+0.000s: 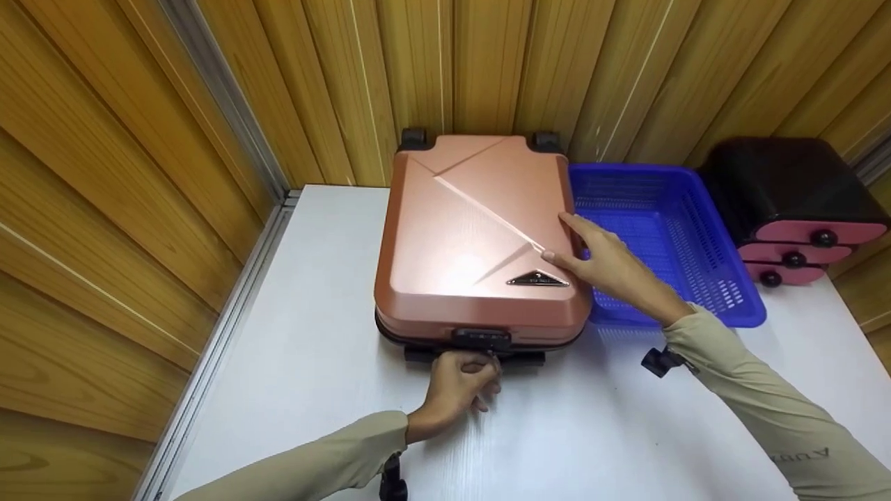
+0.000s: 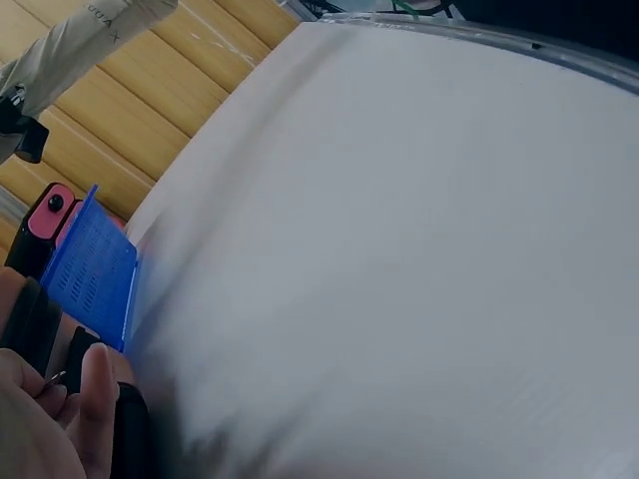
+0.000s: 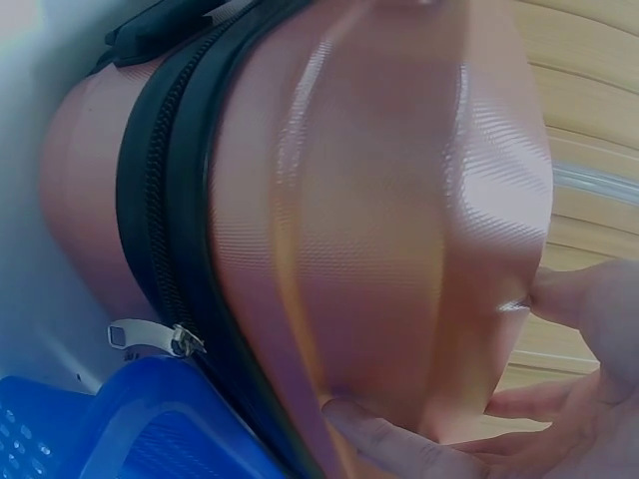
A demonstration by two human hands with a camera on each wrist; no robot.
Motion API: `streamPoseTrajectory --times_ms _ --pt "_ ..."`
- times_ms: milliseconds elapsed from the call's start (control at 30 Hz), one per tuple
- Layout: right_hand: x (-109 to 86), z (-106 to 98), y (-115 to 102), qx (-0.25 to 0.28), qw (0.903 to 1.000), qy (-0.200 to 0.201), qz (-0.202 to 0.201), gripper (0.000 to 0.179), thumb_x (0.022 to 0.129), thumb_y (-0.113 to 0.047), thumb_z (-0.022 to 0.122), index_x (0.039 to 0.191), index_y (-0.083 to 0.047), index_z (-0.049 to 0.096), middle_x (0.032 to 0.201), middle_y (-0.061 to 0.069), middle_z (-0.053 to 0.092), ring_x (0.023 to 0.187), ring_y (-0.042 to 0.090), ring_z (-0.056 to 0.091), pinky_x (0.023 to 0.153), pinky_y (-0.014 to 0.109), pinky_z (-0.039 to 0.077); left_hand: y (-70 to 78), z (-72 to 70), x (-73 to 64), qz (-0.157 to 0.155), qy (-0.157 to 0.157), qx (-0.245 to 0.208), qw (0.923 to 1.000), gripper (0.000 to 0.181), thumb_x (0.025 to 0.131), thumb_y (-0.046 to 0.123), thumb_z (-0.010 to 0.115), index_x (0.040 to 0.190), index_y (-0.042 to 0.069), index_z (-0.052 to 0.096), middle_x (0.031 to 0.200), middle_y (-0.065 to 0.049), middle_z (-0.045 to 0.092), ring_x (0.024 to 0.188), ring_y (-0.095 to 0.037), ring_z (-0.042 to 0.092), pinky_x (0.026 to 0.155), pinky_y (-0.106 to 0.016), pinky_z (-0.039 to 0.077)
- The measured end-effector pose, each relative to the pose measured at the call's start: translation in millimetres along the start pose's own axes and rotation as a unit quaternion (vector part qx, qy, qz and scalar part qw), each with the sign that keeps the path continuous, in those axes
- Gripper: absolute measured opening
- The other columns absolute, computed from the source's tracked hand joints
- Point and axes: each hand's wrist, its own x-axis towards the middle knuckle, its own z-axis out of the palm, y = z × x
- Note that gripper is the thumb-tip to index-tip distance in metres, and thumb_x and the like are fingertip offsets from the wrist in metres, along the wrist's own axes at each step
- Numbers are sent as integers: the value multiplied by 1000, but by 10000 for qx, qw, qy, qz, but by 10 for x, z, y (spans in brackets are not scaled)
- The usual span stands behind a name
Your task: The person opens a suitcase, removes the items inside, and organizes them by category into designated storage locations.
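A rose-gold hard-shell suitcase [image 1: 480, 223] lies flat on the white table, its badge and black combination lock [image 1: 482, 339] toward the near side. Just below the lock, my left hand [image 1: 456, 386] has its fingers curled at the zipper seam, pinching a small shiny zipper pull [image 2: 56, 378]. My right hand [image 1: 605, 261] rests on the suitcase's right edge with fingers spread, thumb near the badge. Along the suitcase's side, the right wrist view shows the black zipper [image 3: 160, 170] and a second metal zipper pull [image 3: 145, 336] close to the basket corner.
A blue plastic basket [image 1: 748, 306] stands right beside the suitcase. Farther right is a small black drawer unit [image 1: 793, 181] with pink fronts. Wood-panelled walls [image 1: 487, 69] rise behind and on the left. White table surface [image 1: 306, 313] extends left and in front.
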Motion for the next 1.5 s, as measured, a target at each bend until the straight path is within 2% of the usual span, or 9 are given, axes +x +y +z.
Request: streamPoseTrajectory --times_ms 200,367,633,700,767,867,1100,1267,1500 --pt "9 10 -1 64 10000 -11 15 89 103 -49 65 166 -3 22 170 25 22 157 47 21 124 63 24 -13 -108 21 360 -340 112 9987 19 95 -1 69 109 -13 76 91 -30 76 71 -45 75 58 -45 62" --pt "19 -4 -17 79 9999 12 -63 88 103 -46 66 165 -1 23 169 27 24 155 48 25 123 63 26 79 -320 86 782 -1050 1252 9835 15 97 1 70 104 -5 81 82 -26 76 63 -41 73 57 -49 61" --pt "9 -40 -34 -66 9997 -197 -124 89 103 -47 65 166 -1 22 168 29 26 154 49 27 123 62 26 39 -662 15 2584 -1822 3575 8787 28 94 -4 67 67 4 69 57 4 57 55 7 39 50 -8 30" --pt "-4 -68 -20 -67 9997 -191 -160 88 103 -46 65 166 -1 22 167 29 27 153 49 30 122 63 28 -44 -674 -46 2743 -1798 3603 8733 29 94 -5 67 66 4 67 60 4 61 58 7 47 54 -6 37" --pt "-18 -99 -14 -85 9997 -165 -159 88 103 -45 65 166 -1 22 168 29 27 153 49 29 122 63 27 -109 -643 -89 2722 -1619 3509 8812 24 96 -1 67 73 3 73 70 2 72 69 3 63 65 -9 49" --pt "-35 -129 -14 -97 9998 -165 -79 89 104 -46 64 166 -2 20 169 28 23 155 49 24 123 64 23 -115 -533 -101 2372 -1196 3004 9161 19 102 13 69 108 -1 79 100 -9 81 93 -13 77 82 -25 61" --pt "-36 -55 -28 -41 9997 -207 85 91 104 -52 60 167 -4 16 172 26 16 158 47 14 125 64 17 -32 -220 -73 325 -814 462 9951 36 103 16 68 129 -9 64 100 -24 77 74 -35 77 56 -36 62" --pt "-19 3 -42 -75 9998 -138 80 89 105 -51 60 167 -5 18 171 27 16 158 48 14 124 66 17 -31 -18 -6 -522 -402 -1199 9906 32 102 13 68 120 -13 67 98 -24 78 64 -15 76 53 -26 59" --pt "-26 24 -29 -93 9999 -64 96 87 105 -51 59 167 -6 19 172 27 14 158 49 13 123 68 16 -118 154 91 -383 230 -1695 9845 20 96 2 69 104 -17 70 66 -4 70 48 -5 64 44 -20 51"
